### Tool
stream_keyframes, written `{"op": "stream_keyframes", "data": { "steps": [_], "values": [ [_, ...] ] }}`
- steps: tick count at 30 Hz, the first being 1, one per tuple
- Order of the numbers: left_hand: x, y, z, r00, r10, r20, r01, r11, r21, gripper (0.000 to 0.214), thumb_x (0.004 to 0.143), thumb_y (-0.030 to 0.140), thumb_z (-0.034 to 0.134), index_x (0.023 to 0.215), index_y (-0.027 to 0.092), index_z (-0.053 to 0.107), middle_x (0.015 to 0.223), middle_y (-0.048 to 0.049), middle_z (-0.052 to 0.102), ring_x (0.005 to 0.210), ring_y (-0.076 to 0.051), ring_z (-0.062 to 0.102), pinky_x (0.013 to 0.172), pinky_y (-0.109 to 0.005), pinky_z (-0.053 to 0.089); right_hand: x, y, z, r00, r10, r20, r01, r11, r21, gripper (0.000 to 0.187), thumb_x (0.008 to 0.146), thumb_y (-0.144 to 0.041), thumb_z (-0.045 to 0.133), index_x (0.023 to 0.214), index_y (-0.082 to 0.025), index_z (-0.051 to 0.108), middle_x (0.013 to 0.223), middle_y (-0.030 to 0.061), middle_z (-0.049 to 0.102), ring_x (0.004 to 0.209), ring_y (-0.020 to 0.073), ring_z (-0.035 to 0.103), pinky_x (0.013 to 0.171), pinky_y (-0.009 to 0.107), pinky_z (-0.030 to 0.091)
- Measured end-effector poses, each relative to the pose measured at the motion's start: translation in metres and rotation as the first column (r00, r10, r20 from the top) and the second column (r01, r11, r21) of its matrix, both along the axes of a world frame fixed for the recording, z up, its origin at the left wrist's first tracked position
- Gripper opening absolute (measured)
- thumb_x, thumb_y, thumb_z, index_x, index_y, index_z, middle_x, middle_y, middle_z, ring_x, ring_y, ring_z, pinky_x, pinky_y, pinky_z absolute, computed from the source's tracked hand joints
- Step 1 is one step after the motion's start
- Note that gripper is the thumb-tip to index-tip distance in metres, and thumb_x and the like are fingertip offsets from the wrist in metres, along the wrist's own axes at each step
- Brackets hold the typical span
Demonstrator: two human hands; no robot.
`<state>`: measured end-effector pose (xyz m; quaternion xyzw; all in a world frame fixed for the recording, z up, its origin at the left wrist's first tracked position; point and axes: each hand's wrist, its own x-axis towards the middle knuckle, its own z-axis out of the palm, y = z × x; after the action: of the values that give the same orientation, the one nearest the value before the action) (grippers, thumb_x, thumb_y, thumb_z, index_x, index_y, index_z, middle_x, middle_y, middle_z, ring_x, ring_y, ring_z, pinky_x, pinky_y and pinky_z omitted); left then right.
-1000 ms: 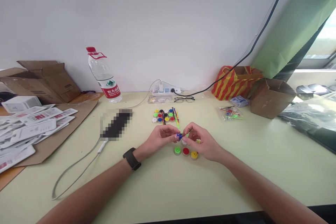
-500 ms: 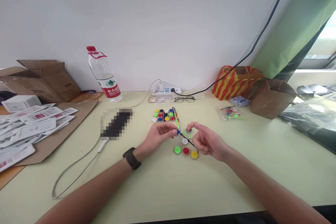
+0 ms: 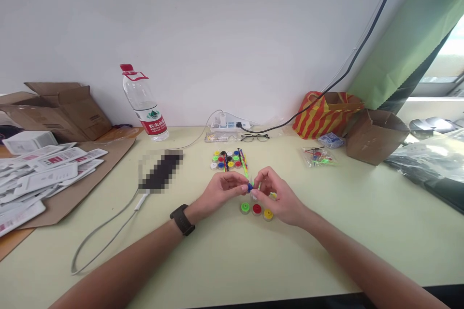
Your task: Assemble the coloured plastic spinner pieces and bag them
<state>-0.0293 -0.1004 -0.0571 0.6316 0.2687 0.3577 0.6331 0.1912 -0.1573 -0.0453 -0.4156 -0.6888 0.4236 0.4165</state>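
Observation:
A small blue plastic piece (image 3: 250, 187) is pinched between the thumb and fingers of my left hand (image 3: 225, 189), just above the table. From the other side, my right hand (image 3: 281, 199) closes its thumb and index finger on the same piece; the fingertips hide its exact shape. Below the hands stand round wheel-like discs in clear cups: a green disc (image 3: 245, 208), a red disc (image 3: 257, 209) and a yellow disc (image 3: 268, 214). A white disc shows only partly behind my right fingers. Beyond lie several coloured discs (image 3: 229, 159) in rows, with thin coloured sticks (image 3: 244, 161) beside them.
A water bottle (image 3: 147, 106), power strip (image 3: 230, 126) and eyeglasses (image 3: 255, 137) stand or lie near the wall. A clear bag of parts (image 3: 319, 156) and cardboard box (image 3: 377, 136) are at right. White label tags (image 3: 54, 171) lie left, with a cable (image 3: 105, 219) nearer.
My right hand has moved left, from a curled index finger held apart to a pinch at the blue piece. My left hand stays almost in place, still gripping it.

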Motion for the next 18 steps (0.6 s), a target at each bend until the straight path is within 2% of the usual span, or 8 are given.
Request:
{"op": "stream_keyframes", "data": {
  "steps": [9,13,14,16,18],
  "values": [
    [0.0008,-0.0016,0.0019,1.000,-0.007,-0.007,0.007,1.000,-0.016,0.023,0.085,0.029,0.084,0.102,0.015,0.077,0.101,-0.0084,0.077,0.095,-0.019,0.072,0.086,-0.029,0.057,0.0024,0.0020,-0.0003,0.999,-0.008,0.041,0.007,0.999,0.031,0.015,0.099,-0.032,0.061,0.107,-0.026,0.050,0.104,0.0017,0.063,0.074,0.0146,0.061,0.067,0.032,0.053],
    [0.0006,-0.0004,0.0014,1.000,0.008,-0.004,-0.008,1.000,-0.018,0.023,0.086,0.029,0.083,0.103,0.015,0.076,0.097,-0.0068,0.076,0.092,-0.018,0.072,0.085,-0.028,0.058,0.0043,0.0020,-0.0040,0.994,-0.093,0.063,0.084,0.988,0.130,0.016,0.100,-0.032,0.058,0.115,-0.027,0.054,0.097,0.0029,0.064,0.080,0.0189,0.065,0.071,0.035,0.056],
    [0.0003,0.0001,0.0011,1.000,0.010,0.001,-0.010,1.000,-0.017,0.023,0.086,0.029,0.083,0.103,0.015,0.076,0.096,-0.0063,0.076,0.091,-0.017,0.072,0.085,-0.028,0.058,0.0047,0.0018,-0.0047,0.990,-0.122,0.066,0.110,0.980,0.163,0.021,0.101,-0.033,0.057,0.121,-0.027,0.053,0.100,0.0040,0.065,0.082,0.0197,0.065,0.073,0.036,0.057],
    [-0.0002,0.0008,0.0008,1.000,0.017,0.007,-0.017,1.000,-0.016,0.023,0.086,0.029,0.083,0.103,0.015,0.076,0.095,-0.0060,0.075,0.089,-0.017,0.072,0.083,-0.028,0.058,0.0053,0.0013,-0.0051,0.985,-0.159,0.059,0.142,0.964,0.225,0.038,0.101,-0.036,0.056,0.137,-0.030,0.046,0.122,0.0089,0.063,0.086,0.0203,0.065,0.075,0.038,0.059],
    [-0.0006,0.0012,0.0013,1.000,0.027,0.006,-0.027,1.000,-0.014,0.023,0.086,0.030,0.083,0.102,0.015,0.076,0.094,-0.0062,0.075,0.087,-0.017,0.071,0.083,-0.028,0.058,0.0062,0.0007,-0.0043,0.985,-0.171,0.039,0.154,0.950,0.271,0.052,0.101,-0.039,0.056,0.148,-0.032,0.034,0.145,0.0130,0.050,0.092,0.0204,0.064,0.078,0.040,0.060]
  ]
}}
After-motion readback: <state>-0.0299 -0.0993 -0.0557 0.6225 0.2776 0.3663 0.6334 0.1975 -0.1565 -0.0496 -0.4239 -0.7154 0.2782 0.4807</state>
